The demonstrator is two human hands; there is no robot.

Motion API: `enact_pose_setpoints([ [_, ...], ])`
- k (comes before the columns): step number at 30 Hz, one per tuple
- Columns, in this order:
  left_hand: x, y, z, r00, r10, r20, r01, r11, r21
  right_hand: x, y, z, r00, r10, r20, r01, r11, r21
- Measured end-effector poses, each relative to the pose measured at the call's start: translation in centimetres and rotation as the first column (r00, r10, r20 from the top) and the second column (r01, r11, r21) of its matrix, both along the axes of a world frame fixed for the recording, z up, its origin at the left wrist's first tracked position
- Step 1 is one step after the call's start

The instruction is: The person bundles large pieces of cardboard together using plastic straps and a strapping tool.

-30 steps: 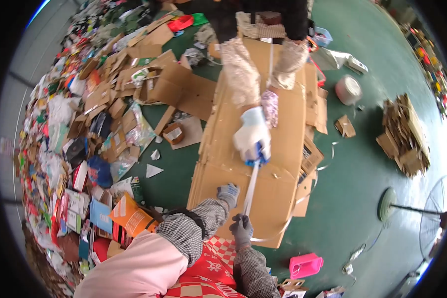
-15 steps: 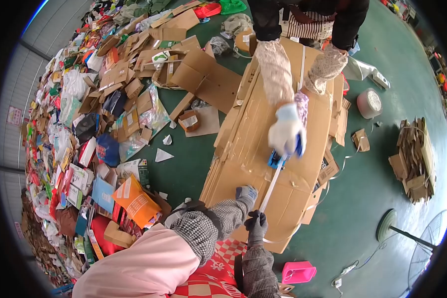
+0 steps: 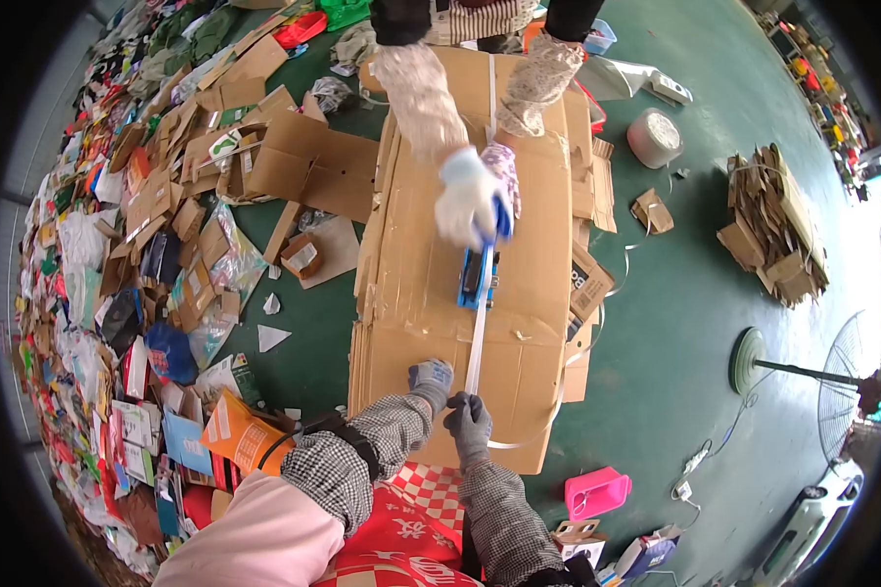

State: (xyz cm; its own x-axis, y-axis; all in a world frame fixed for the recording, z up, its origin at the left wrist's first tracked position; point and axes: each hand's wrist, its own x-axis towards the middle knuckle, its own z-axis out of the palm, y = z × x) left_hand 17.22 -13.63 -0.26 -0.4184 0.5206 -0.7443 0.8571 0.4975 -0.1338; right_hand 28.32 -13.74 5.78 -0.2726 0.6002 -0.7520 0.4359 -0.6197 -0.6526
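Note:
In the head view, a tall stack of flattened cardboard (image 3: 421,254) lies in front of me. My left hand (image 3: 431,379), in a grey glove, presses on its near part with the fingers laid on the top sheet. My right hand (image 3: 470,421), in a dark grey glove, is closed round a white strap (image 3: 476,357) that runs along the stack. A blue strapping tool (image 3: 477,279) sits on the strap farther up. A co-worker's white-gloved hand (image 3: 468,201) is at the tool's blue handle; their other hand, in a patterned glove (image 3: 502,176), is close behind.
Mixed waste and cardboard (image 3: 166,245) form a long heap at left. On the right are a tied cardboard bundle (image 3: 775,230), a white roll (image 3: 655,138), a fan (image 3: 747,362) and a pink basket (image 3: 597,493). Loose strap (image 3: 607,293) trails along the stack's right side.
My view has turned, so the whole scene sits farther left. The co-worker's white glove has lifted off the tool's body, showing more of it. My hands keep their places.

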Motion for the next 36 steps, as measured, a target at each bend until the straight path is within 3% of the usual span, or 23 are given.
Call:
enact_pose_setpoints([
  [6, -0.2, 0.3, 0.1, 0.998, 0.027, 0.049, -0.025, 0.999, -0.045, -0.8, 0.2, 0.2, 0.988, -0.135, -0.069, 0.133, 0.991, -0.027],
  [8, -0.2, -0.1, 0.7, 0.996, -0.004, 0.088, 0.005, 1.0, -0.009, -1.4, 1.3, 0.4, 0.994, -0.099, -0.044, 0.102, 0.993, 0.056],
  [13, -0.3, 0.0, 0.2, 0.99, 0.067, 0.126, -0.068, 0.998, 0.009, -1.9, 1.7, 0.3, 0.993, -0.11, -0.043, 0.11, 0.994, 0.008],
  [15, -0.5, 0.3, 1.6, 0.995, -0.009, 0.104, 0.011, 1.0, -0.016, -2.0, 1.7, 0.8, 0.996, -0.089, -0.032, 0.089, 0.996, 0.016],
  [19, -0.3, -0.4, 0.0, 0.991, -0.05, 0.128, 0.05, 0.999, 0.007, -1.6, 1.5, 0.3, 0.994, -0.078, -0.074, 0.083, 0.994, 0.068],
  [22, 0.3, -1.0, -0.4, 0.997, -0.069, 0.033, 0.065, 0.991, 0.113, -1.7, 2.5, 0.1, 0.996, -0.07, -0.052, 0.075, 0.992, 0.097],
  [25, 0.4, -1.1, -0.7, 0.993, 0.057, 0.101, -0.058, 0.998, 0.007, -2.0, 3.3, 0.3, 0.981, 0.165, 0.102, -0.18, 0.971, 0.156],
  [29, -0.1, -0.7, 0.4, 0.988, 0.051, 0.146, -0.056, 0.998, 0.024, -2.0, 2.2, -0.5, 1.0, 0.005, 0.003, -0.006, 0.994, 0.107],
  [32, 0.1, -0.8, -1.4, 0.989, 0.083, 0.124, -0.084, 0.996, 0.002, -2.3, 2.7, 0.6, 1.0, -0.004, -0.003, 0.005, 0.998, 0.066],
  [36, -0.1, -0.9, 0.3, 0.988, 0.043, 0.149, -0.044, 0.999, 0.001, -3.3, 4.5, 0.5, 0.999, 0.007, 0.031, -0.009, 0.997, 0.072],
])
